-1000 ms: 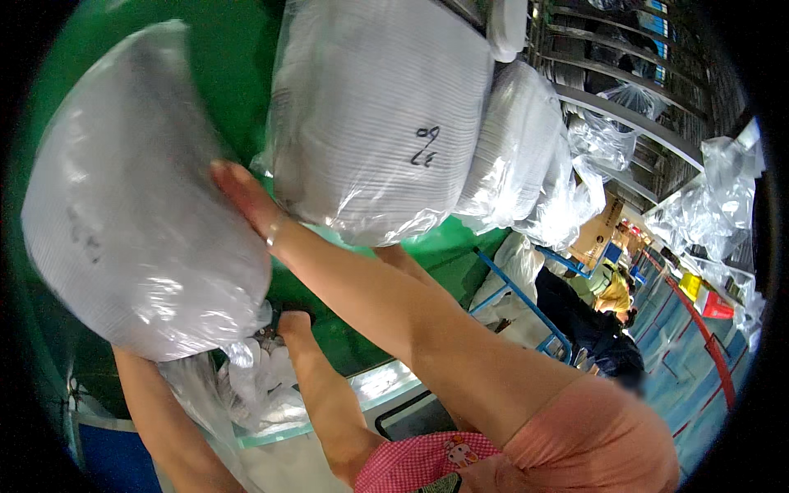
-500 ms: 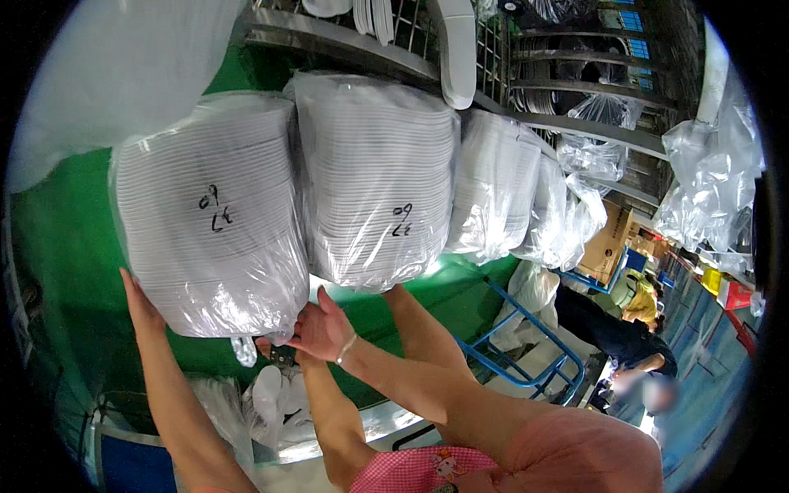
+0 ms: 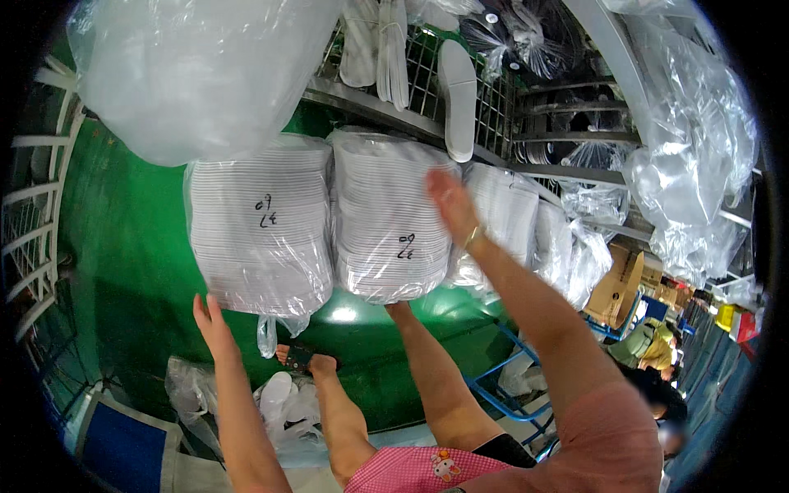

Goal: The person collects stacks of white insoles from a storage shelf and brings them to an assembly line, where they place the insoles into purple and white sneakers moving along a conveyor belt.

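In the head view, the person's left hand [image 3: 216, 329] is uncurled, fingers spread, beside the near left corner of the left clear bag of stacked white pieces [image 3: 261, 251], which sits on the green floor [image 3: 131, 255] along its edge by the metal rack [image 3: 374, 103]. The blurred right hand [image 3: 452, 207] is over the neighbouring bag [image 3: 386, 209]; its grip cannot be told.

The bags [image 3: 263, 251] before you are thin, glossy clear plastic, crinkled at the ends, around matt, ridged stacks [image 3: 226, 182]. Your floor [image 3: 123, 246] looks smooth and shiny, your checked garment [image 3: 407, 472] cloth, the rack [image 3: 353, 100] metal, the carton [image 3: 610, 287] matt cardboard.
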{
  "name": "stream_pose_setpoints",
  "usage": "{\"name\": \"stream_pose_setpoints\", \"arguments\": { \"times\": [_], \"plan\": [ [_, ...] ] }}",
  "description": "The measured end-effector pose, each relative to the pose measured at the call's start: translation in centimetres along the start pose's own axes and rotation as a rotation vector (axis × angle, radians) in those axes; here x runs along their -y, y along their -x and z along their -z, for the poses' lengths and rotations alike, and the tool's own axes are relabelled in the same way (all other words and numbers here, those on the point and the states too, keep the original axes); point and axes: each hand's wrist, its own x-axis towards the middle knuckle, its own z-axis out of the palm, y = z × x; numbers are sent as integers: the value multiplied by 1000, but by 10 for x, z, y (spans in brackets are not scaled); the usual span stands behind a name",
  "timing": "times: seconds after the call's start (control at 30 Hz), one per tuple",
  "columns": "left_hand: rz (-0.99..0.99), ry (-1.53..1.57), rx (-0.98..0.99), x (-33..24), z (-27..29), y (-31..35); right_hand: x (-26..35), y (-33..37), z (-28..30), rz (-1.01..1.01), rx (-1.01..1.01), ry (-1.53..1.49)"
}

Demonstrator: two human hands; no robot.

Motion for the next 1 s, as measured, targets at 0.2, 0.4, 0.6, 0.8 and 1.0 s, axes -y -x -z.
{"name": "stream_pose_setpoints", "arguments": {
  "times": [0.2, 0.4, 0.6, 0.8, 1.0],
  "plan": [
    [132, -177, 122, 32, -25, 179, -153, -145, 60, -419, -495, 190],
    [481, -357, 429, 72, -77, 279, -102, -150, 65, -670, 62, -527],
    [350, -317, 398, 174, -103, 326, -67, -152, 66, -324, -214, -582],
    [262, -318, 495, 156, -117, 318, 39, -176, 41, -186, 22, -986],
    [151, -288, 425, 165, -120, 319, 51, -272, -24, -332, 68, -569]
  ]
}}
